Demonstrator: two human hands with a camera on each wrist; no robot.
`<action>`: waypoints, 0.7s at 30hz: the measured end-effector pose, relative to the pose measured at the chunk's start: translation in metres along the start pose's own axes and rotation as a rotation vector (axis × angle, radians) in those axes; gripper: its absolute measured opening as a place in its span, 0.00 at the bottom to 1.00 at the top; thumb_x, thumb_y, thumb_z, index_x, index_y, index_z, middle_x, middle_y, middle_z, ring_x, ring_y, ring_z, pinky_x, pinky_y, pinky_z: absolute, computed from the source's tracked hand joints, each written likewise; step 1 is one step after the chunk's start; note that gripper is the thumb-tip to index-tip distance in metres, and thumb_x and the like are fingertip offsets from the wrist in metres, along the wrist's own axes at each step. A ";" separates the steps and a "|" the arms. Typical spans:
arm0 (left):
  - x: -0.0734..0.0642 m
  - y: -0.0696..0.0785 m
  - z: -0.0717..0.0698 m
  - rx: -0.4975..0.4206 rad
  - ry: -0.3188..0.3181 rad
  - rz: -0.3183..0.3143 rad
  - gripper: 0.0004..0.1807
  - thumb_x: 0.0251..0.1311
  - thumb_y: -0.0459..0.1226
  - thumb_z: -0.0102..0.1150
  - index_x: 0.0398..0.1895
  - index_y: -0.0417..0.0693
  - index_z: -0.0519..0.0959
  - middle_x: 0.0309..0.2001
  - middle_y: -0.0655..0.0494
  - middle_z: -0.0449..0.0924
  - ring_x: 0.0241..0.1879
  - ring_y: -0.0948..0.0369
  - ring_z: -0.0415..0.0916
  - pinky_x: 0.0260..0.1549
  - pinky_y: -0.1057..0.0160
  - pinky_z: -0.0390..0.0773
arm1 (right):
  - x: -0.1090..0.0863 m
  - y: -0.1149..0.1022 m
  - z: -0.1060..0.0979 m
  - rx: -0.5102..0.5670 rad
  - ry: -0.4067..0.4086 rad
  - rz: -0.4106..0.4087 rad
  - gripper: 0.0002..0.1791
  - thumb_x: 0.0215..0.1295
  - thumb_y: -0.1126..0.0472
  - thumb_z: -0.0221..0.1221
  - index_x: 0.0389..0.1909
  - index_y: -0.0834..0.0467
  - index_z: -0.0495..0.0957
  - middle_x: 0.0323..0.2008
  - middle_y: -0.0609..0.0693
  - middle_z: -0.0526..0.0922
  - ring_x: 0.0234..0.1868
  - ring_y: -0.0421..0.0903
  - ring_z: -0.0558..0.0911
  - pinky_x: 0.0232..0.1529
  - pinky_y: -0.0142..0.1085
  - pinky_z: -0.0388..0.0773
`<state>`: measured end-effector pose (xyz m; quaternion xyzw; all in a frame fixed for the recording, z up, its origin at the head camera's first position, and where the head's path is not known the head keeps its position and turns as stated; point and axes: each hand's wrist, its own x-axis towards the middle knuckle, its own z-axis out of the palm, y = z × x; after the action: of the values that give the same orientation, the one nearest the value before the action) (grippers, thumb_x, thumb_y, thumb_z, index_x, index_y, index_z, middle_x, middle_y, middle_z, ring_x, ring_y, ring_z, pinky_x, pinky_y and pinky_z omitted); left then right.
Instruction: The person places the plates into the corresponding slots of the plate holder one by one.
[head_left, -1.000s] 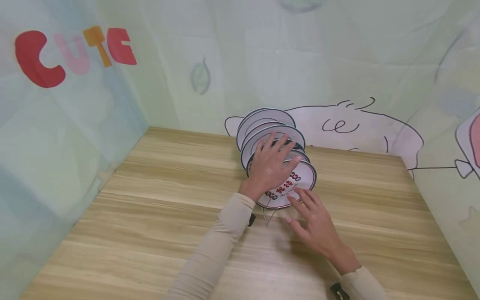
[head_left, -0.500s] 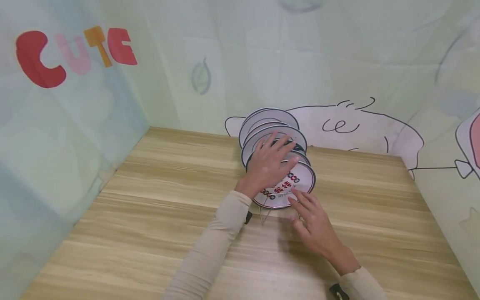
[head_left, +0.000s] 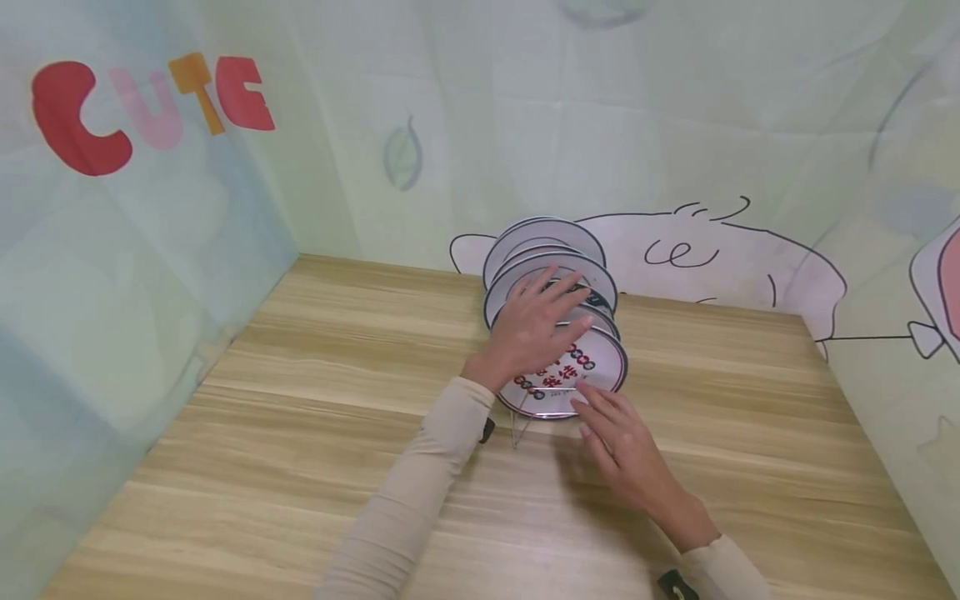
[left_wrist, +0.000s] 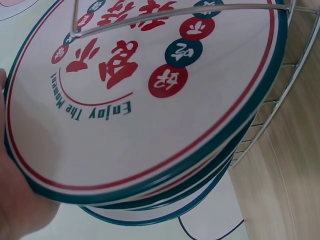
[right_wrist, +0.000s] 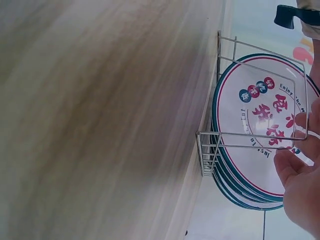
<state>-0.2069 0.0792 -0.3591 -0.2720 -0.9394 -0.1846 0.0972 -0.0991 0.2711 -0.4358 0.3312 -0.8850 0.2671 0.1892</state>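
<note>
Several round white plates (head_left: 611, 358) with dark green and red rims stand leaning in a wire plate rack (right_wrist: 250, 134). The front plate (left_wrist: 115, 145) carries red characters and coloured dots. My left hand (head_left: 528, 329) rests over the plates' upper left edges with its fingers spread. At the rack's front right, my right hand (head_left: 626, 450) pinches the front wire between thumb and fingers, as the right wrist view shows. Most of the rack is hidden behind the plates.
The rack stands on a wood-grain table (head_left: 360, 350) near the back wall sheet (head_left: 360, 167), which bears a cartoon drawing. Another printed sheet (head_left: 150, 250) with the letters CUTE borders the table's left side.
The rack has turned slightly: its front end shifted left and the rear plates shifted right. The left hand moved a little left; the right thumb drew nearer to its fingers.
</note>
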 end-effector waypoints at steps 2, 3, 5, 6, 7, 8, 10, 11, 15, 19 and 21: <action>0.000 -0.002 0.000 -0.004 -0.003 0.012 0.30 0.75 0.58 0.35 0.74 0.61 0.67 0.79 0.61 0.55 0.81 0.54 0.44 0.79 0.49 0.44 | 0.000 -0.001 0.000 0.005 -0.001 0.000 0.19 0.63 0.71 0.60 0.56 0.67 0.81 0.65 0.61 0.77 0.63 0.57 0.76 0.65 0.42 0.70; 0.000 -0.002 0.000 -0.007 -0.005 0.017 0.30 0.75 0.58 0.35 0.73 0.60 0.67 0.79 0.61 0.56 0.81 0.54 0.44 0.79 0.50 0.44 | 0.001 -0.001 0.000 0.005 0.000 0.000 0.19 0.62 0.71 0.61 0.56 0.66 0.81 0.64 0.61 0.77 0.63 0.57 0.76 0.66 0.40 0.69; 0.000 -0.004 -0.001 -0.010 -0.011 0.026 0.29 0.75 0.58 0.36 0.73 0.60 0.67 0.79 0.61 0.56 0.81 0.54 0.44 0.79 0.51 0.43 | 0.001 -0.001 0.000 0.011 0.004 -0.007 0.19 0.62 0.71 0.62 0.55 0.66 0.81 0.64 0.61 0.78 0.62 0.56 0.76 0.68 0.35 0.67; 0.000 -0.004 -0.001 -0.009 -0.014 0.029 0.29 0.75 0.58 0.35 0.73 0.60 0.67 0.79 0.61 0.55 0.81 0.54 0.43 0.79 0.51 0.43 | 0.001 -0.001 0.000 0.015 0.007 -0.011 0.19 0.61 0.72 0.62 0.55 0.66 0.81 0.64 0.61 0.78 0.62 0.56 0.77 0.69 0.32 0.66; 0.000 -0.005 -0.001 -0.009 -0.016 0.033 0.29 0.75 0.58 0.35 0.73 0.60 0.67 0.79 0.61 0.55 0.81 0.55 0.43 0.79 0.52 0.43 | 0.001 0.000 0.000 0.018 0.006 -0.012 0.19 0.61 0.72 0.62 0.54 0.66 0.82 0.64 0.61 0.78 0.62 0.56 0.77 0.71 0.29 0.63; -0.001 -0.005 -0.002 -0.007 -0.016 0.039 0.29 0.75 0.58 0.35 0.73 0.60 0.67 0.79 0.61 0.55 0.81 0.55 0.43 0.79 0.52 0.43 | 0.001 0.000 0.000 0.024 0.004 -0.013 0.19 0.61 0.72 0.62 0.54 0.66 0.82 0.64 0.61 0.78 0.62 0.56 0.77 0.72 0.26 0.61; -0.001 -0.005 -0.002 -0.002 -0.018 0.049 0.30 0.75 0.58 0.35 0.73 0.60 0.67 0.79 0.61 0.55 0.81 0.55 0.43 0.79 0.52 0.43 | 0.000 0.001 0.000 0.033 -0.008 -0.010 0.20 0.61 0.72 0.63 0.55 0.66 0.81 0.64 0.60 0.78 0.63 0.56 0.76 0.73 0.25 0.57; -0.001 -0.006 -0.002 0.000 -0.018 0.053 0.30 0.75 0.58 0.36 0.73 0.60 0.67 0.79 0.61 0.55 0.81 0.55 0.43 0.79 0.52 0.43 | 0.000 0.001 -0.001 0.032 -0.018 -0.008 0.20 0.61 0.72 0.63 0.56 0.66 0.81 0.65 0.60 0.77 0.64 0.57 0.76 0.74 0.27 0.57; -0.005 -0.009 -0.003 0.020 -0.017 0.064 0.30 0.75 0.57 0.38 0.74 0.59 0.65 0.80 0.57 0.53 0.81 0.53 0.43 0.79 0.52 0.43 | -0.003 0.002 -0.003 0.010 -0.096 0.008 0.24 0.65 0.68 0.62 0.63 0.63 0.76 0.70 0.58 0.72 0.71 0.59 0.70 0.77 0.36 0.55; -0.013 -0.014 -0.003 0.047 0.009 0.086 0.30 0.75 0.55 0.41 0.75 0.57 0.64 0.80 0.53 0.51 0.81 0.52 0.44 0.79 0.51 0.44 | -0.006 0.004 -0.003 -0.064 -0.166 -0.027 0.28 0.70 0.58 0.58 0.69 0.60 0.70 0.75 0.59 0.64 0.76 0.60 0.61 0.80 0.38 0.45; -0.017 -0.017 -0.003 0.049 0.031 0.106 0.30 0.75 0.54 0.42 0.75 0.56 0.64 0.80 0.51 0.51 0.80 0.50 0.45 0.79 0.51 0.46 | -0.007 0.006 -0.004 -0.109 -0.188 -0.063 0.30 0.72 0.54 0.56 0.71 0.60 0.67 0.76 0.59 0.61 0.77 0.60 0.59 0.81 0.36 0.40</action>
<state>-0.2016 0.0564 -0.3666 -0.3159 -0.9263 -0.1604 0.1282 -0.0974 0.2809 -0.4388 0.3718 -0.9012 0.1800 0.1316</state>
